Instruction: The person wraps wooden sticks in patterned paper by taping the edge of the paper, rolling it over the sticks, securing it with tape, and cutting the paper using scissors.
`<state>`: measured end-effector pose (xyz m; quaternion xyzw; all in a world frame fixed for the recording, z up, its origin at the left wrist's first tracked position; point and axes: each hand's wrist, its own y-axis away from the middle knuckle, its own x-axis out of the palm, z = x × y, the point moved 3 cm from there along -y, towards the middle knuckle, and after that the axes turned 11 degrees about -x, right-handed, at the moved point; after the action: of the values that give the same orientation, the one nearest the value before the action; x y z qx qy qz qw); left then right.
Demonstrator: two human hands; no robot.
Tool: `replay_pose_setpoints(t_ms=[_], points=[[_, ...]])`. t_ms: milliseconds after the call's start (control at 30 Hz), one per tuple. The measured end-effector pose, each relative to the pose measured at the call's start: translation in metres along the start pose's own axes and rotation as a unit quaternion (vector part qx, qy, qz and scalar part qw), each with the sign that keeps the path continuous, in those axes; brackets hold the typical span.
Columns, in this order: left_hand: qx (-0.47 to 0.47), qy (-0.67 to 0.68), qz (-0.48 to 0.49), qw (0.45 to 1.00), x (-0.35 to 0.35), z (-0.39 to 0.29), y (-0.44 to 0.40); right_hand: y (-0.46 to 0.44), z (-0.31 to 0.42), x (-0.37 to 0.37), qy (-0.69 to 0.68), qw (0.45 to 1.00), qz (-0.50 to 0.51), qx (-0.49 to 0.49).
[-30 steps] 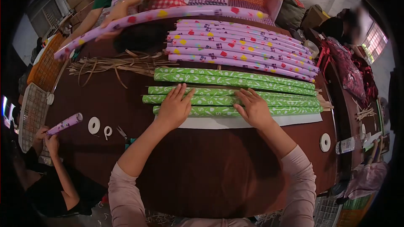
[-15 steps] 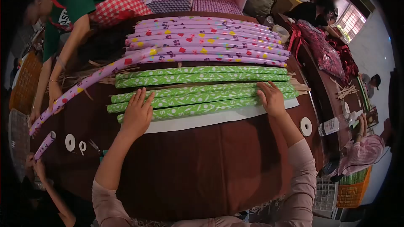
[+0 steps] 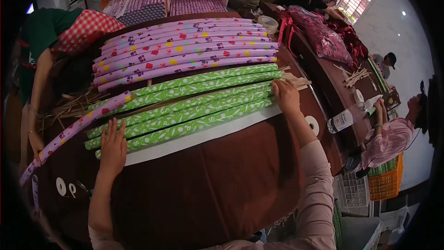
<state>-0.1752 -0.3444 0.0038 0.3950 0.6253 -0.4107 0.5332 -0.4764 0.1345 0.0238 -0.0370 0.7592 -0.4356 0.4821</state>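
Rolls of green wrapping paper with white print (image 3: 194, 116) lie side by side in front of me. My left hand (image 3: 113, 146) rests on their left ends with fingers stretched out. At the right ends, my right hand (image 3: 286, 97) lies over the rolls, fingers extended and slightly bent. A white sheet (image 3: 185, 146) shows from under the nearest roll. Just beyond, more green rolls (image 3: 203, 78) lie parallel, and behind them is a row of purple patterned rolls (image 3: 185, 48).
At left, a co-worker's hand (image 3: 36, 147) holds a purple roll (image 3: 76, 129) slanting over the green ends. Tape rolls (image 3: 61, 186) lie near left; another tape roll (image 3: 312, 125) is by my right forearm. A clear bottle (image 3: 343, 119) and wooden sticks (image 3: 357, 78) are on the right-hand table.
The view has turned to the right, so the table sits further left. Both my hands stay on the green rolls. The co-worker's purple roll now reaches over the green rolls' left ends.
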Motion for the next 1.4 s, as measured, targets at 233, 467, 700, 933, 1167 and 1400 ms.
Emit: replay_pose_setpoints(t_ms=[233, 467, 700, 933, 1167, 1400], points=[[-0.022, -0.006, 0.008, 1.0, -0.001, 0.0, 0.002, 0.015, -0.009, -0.001, 0.078, 0.995, 0.047, 0.05], [-0.072, 0.02, 0.038, 0.996, -0.016, 0.021, 0.006, 0.023, -0.015, -0.001, 0.076, 0.992, 0.079, 0.068], [-0.12, 0.093, 0.023, 0.988, -0.014, 0.071, 0.012, 0.028, -0.023, 0.0, 0.05, 0.989, 0.086, 0.105], [-0.157, 0.124, 0.005, 0.98, -0.007, 0.105, 0.013, 0.031, -0.032, 0.004, 0.09, 0.979, 0.14, 0.115], [-0.179, 0.072, 0.007, 0.981, -0.023, 0.07, -0.001, -0.034, 0.06, 0.011, -0.077, 0.993, 0.072, 0.049], [-0.158, 0.026, 0.081, 0.984, -0.02, 0.037, -0.031, -0.109, 0.243, 0.057, -0.237, 0.944, 0.172, -0.15]])
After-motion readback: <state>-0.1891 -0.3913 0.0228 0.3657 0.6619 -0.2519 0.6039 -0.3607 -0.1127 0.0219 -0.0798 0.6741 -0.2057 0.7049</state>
